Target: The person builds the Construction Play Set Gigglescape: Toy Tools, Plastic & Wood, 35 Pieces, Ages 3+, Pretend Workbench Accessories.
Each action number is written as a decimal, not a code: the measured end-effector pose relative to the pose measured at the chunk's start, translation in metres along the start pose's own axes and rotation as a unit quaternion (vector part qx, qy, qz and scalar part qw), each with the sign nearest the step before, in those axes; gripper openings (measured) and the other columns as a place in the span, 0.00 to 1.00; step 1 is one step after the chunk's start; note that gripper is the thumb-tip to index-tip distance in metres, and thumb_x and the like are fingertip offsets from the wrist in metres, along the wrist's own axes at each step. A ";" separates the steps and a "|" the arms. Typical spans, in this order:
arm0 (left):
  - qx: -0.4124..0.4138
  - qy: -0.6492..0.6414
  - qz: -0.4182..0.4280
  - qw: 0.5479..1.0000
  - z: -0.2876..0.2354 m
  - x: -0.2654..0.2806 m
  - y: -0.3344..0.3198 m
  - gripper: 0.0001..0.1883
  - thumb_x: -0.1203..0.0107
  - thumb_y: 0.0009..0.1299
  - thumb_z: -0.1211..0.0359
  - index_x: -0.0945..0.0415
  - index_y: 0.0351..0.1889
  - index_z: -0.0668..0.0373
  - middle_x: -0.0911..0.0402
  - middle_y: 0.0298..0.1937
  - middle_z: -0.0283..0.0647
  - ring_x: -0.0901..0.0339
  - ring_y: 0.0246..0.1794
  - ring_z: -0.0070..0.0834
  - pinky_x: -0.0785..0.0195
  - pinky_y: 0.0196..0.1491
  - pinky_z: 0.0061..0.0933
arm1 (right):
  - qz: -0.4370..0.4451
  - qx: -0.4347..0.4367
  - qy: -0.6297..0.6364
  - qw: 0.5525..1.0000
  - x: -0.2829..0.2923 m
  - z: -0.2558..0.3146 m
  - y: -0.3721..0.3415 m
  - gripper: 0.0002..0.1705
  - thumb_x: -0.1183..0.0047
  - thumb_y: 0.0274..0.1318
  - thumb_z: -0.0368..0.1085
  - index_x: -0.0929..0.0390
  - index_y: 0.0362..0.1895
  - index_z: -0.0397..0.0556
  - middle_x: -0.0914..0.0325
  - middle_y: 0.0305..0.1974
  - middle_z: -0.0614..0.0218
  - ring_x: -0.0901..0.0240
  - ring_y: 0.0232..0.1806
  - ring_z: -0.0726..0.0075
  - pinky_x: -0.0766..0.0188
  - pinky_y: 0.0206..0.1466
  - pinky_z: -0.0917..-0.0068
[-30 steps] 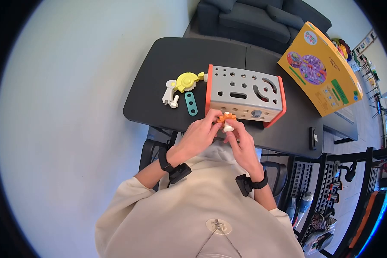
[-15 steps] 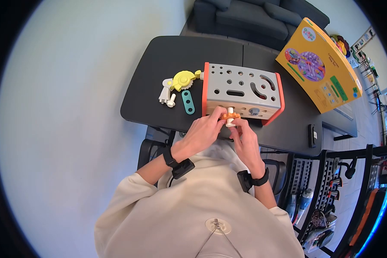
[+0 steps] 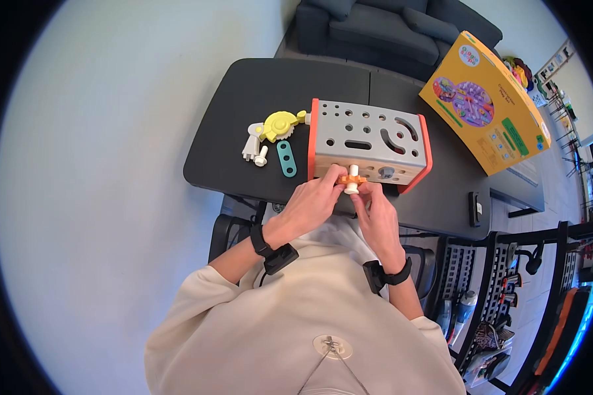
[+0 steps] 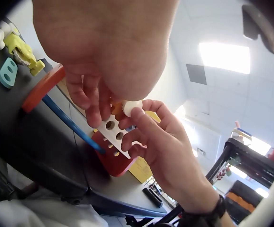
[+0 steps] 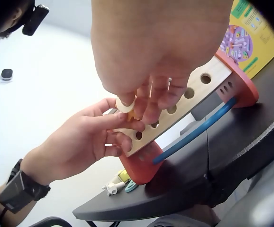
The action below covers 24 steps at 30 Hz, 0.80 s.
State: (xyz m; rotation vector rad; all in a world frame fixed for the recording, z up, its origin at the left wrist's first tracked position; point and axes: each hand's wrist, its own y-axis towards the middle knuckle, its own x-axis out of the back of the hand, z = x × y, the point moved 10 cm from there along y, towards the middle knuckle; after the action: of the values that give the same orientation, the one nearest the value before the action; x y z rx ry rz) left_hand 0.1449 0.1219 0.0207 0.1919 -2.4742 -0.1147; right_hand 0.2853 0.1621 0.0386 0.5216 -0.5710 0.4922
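Both hands meet in front of a toy workbench [image 3: 339, 153] with a grey perforated top, wooden front and orange-red ends. My left hand [image 3: 315, 201] pinches an orange toothed gear [image 3: 353, 179] between thumb and fingers. A white toy bolt [image 3: 352, 189] runs through the gear, its shaft sticking out on the bench side. My right hand [image 3: 379, 214] pinches the bolt near its head. In the left wrist view the right thumb lies against the round white bolt head [image 4: 131, 109]. Fingers hide part of the gear in the right wrist view.
Left of the bench lie a yellow saw-like piece [image 3: 280, 125], a white claw-shaped piece [image 3: 252, 143], another white bolt [image 3: 261, 157] and a teal strip with holes [image 3: 286, 158]. A grey nut [image 3: 386, 172] sits on the bench front. A yellow box [image 3: 501, 141] stands at the right.
The gear and bolt have come round from a tilt to point at the bench front, with more shaft showing beyond the gear. Both hands keep their grip. The bench stays put.
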 end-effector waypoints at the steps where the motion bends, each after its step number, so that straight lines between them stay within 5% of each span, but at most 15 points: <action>1: 0.001 0.003 0.000 1.000 -0.001 0.002 0.000 0.10 0.50 0.85 0.71 0.34 0.61 0.60 0.12 0.49 0.50 0.11 0.37 0.45 0.21 0.40 0.45 | -0.005 0.003 -0.010 1.000 0.002 0.002 0.001 0.17 0.33 0.67 0.30 0.27 0.53 0.44 0.17 0.41 0.58 0.17 0.38 0.51 0.23 0.40 0.57; 7: -0.002 0.001 -0.010 1.000 -0.001 0.005 0.000 0.10 0.51 0.85 0.72 0.34 0.61 0.60 0.12 0.48 0.49 0.10 0.38 0.46 0.21 0.41 0.46 | -0.087 0.101 -0.152 0.979 0.025 0.024 0.007 0.30 0.23 0.54 0.35 0.25 0.58 0.48 0.25 0.56 0.57 0.28 0.60 0.48 0.31 0.62 0.54; 13: -0.006 0.003 -0.015 1.000 -0.003 0.007 0.001 0.11 0.51 0.85 0.73 0.35 0.61 0.60 0.12 0.47 0.50 0.11 0.39 0.47 0.21 0.41 0.48 | -0.066 0.116 -0.222 0.966 0.036 0.033 0.021 0.44 0.20 0.51 0.44 0.29 0.69 0.51 0.35 0.71 0.56 0.41 0.77 0.44 0.45 0.74 0.44; 24: -0.004 0.015 -0.014 1.000 -0.005 0.006 0.002 0.11 0.50 0.84 0.72 0.35 0.61 0.60 0.12 0.45 0.50 0.12 0.38 0.50 0.23 0.41 0.49 | -0.008 0.108 -0.257 0.960 0.041 0.022 0.041 0.55 0.23 0.51 0.58 0.34 0.77 0.51 0.36 0.74 0.56 0.47 0.81 0.46 0.60 0.82 0.32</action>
State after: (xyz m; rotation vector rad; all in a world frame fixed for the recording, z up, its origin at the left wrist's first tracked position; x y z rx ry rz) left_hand 0.1431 0.1222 0.0286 0.2233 -2.4417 -0.1321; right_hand 0.2841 0.1920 0.0925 0.8719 -1.0155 0.4049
